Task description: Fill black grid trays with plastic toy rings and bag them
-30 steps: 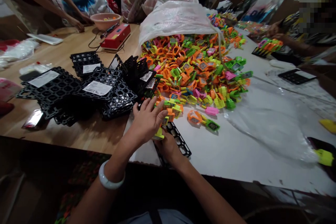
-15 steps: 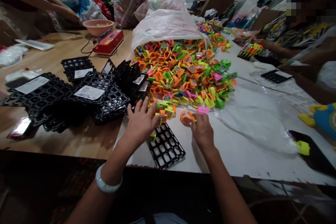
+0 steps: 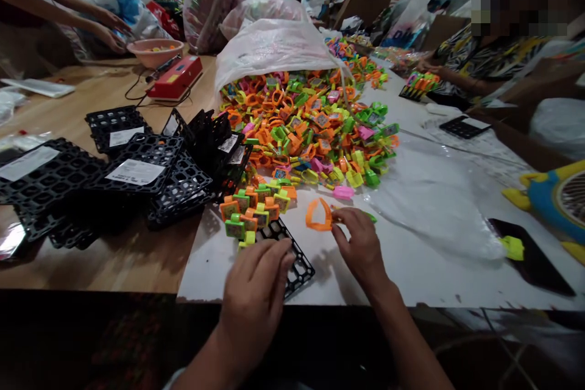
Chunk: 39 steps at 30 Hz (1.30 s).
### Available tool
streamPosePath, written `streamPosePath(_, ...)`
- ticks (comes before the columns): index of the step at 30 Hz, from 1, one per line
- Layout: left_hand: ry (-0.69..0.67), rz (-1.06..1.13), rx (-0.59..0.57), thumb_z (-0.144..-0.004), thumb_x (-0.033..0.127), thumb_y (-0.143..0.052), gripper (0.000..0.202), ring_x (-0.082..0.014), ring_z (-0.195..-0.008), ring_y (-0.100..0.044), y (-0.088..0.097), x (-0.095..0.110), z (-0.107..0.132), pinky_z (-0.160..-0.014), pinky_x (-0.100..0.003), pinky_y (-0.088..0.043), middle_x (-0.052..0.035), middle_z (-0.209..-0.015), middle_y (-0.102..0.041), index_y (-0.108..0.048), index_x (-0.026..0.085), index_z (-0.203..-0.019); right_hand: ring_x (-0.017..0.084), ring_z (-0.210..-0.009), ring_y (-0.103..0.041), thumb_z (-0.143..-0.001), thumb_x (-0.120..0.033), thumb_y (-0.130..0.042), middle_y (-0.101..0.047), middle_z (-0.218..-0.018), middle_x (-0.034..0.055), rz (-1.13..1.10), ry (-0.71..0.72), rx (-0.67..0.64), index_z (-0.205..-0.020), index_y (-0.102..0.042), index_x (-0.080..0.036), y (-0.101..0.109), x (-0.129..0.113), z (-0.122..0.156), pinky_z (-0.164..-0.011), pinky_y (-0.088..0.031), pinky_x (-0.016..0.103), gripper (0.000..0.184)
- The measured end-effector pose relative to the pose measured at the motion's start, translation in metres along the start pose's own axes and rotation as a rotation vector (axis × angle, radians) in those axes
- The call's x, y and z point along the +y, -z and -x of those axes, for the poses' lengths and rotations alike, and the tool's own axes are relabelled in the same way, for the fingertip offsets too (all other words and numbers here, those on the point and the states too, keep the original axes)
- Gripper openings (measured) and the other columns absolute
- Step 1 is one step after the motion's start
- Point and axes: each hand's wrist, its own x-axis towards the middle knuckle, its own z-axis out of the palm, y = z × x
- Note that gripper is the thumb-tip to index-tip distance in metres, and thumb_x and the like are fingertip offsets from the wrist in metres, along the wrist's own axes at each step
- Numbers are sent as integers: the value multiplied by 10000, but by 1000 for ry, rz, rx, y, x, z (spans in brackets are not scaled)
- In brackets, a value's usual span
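An orange toy watch (image 3: 319,216), a curved plastic band, is pinched in the fingertips of my right hand (image 3: 361,244), just above the white tabletop. A green piece shows behind those fingers. My left hand (image 3: 256,292) is closed, fingers bent together over the near left part of a black grid tray (image 3: 299,262); whatever it may hold is hidden. In the tray's far part stand several orange, green and yellow toy watches (image 3: 261,217) in rows. The tray's near cells that show hold nothing.
A large heap of colourful toy watches (image 3: 292,128) spills from a white plastic bag (image 3: 278,42). Black trays with labels (image 3: 137,158) are piled at left. A red box (image 3: 176,78), a pink bowl (image 3: 155,55), a phone-like black slab (image 3: 532,262) and co-workers (image 3: 493,61) surround this spot.
My left hand has drawn back from the watches toward the near edge, its spread fingers now closed. The orange watch in my right hand has turned, showing its open band. The view has shifted slightly right.
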Motion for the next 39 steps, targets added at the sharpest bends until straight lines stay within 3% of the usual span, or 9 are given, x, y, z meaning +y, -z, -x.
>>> streamPosePath(4,231,199,-125,-971,339,-505,385,-210,-1084,-666,-37,6,15,-900,-329,-564,-127,-1200,-688,-538,154,-1306,253,-973,-618,-902,-194,-568,-690,-942,62,-39,145,-24,-1010,-596,-227,16,-22,17,-933,-464,466,116)
streamPosePath(7,323,338,-144,-982,333,-472,318,-198,-1096,-663,-57,-1,17,-931,-324,-548,-103,-1194,-695,-599,185,-1234,218,-892,-650,-908,-176,-572,-702,-913,37,-201,121,-102,-1041,-599,-249,19,-34,32,-940,-505,448,155)
streamPosePath(12,559,492,-90,-938,390,-550,303,-196,-1079,-669,-58,-5,23,-925,-327,-550,-71,-1168,-702,-605,220,-1182,206,-938,-686,-923,-181,-560,-709,-1045,60,-432,-104,-138,-1177,-603,-264,13,-42,54,-809,-592,348,270)
streamPosePath(17,733,636,-105,-930,468,-535,319,-195,-913,-715,-54,-3,29,-805,-307,-584,-49,-968,-739,-640,205,-1078,198,-937,-686,-906,-125,-579,-713,-1016,46,-493,-51,-58,-1183,-626,-288,6,-44,64,-809,-596,342,324)
streamPosePath(22,762,656,-74,-909,477,-567,326,-194,-862,-724,-57,-3,28,-757,-289,-590,-36,-901,-749,-657,200,-1054,194,-961,-677,-902,-87,-570,-710,-1035,50,-477,3,-77,-1235,-610,-300,5,-44,64,-812,-591,339,398)
streamPosePath(26,703,617,-93,-922,440,-551,280,-174,-847,-714,-57,-4,26,-767,-275,-580,-22,-914,-745,-679,215,-1030,193,-967,-675,-904,-90,-567,-708,-1042,52,-471,3,-75,-1232,-607,-299,5,-44,62,-823,-589,341,391)
streamPosePath(33,440,482,-344,-907,306,-536,190,-156,-761,-651,-50,-17,22,-702,-257,-501,-10,-808,-714,-696,220,-851,189,-913,-674,-886,-120,-593,-689,-1017,45,-531,-97,-168,-1247,-568,-283,6,-49,60,-808,-588,322,396)
streamPosePath(35,481,510,-394,-885,305,-546,181,-154,-740,-642,-49,-20,22,-690,-254,-492,-7,-779,-703,-690,217,-823,188,-944,-661,-887,-105,-587,-684,-1041,46,-551,-49,-193,-1221,-576,-284,5,-50,59,-822,-576,320,379)
streamPosePath(39,704,644,-423,-847,348,-576,170,-165,-757,-652,-49,-22,26,-700,-263,-512,-12,-799,-697,-667,205,-856,192,-953,-638,-905,-94,-551,-674,-1001,48,-582,8,-249,-1117,-613,-267,2,-52,58,-829,-546,336,281)
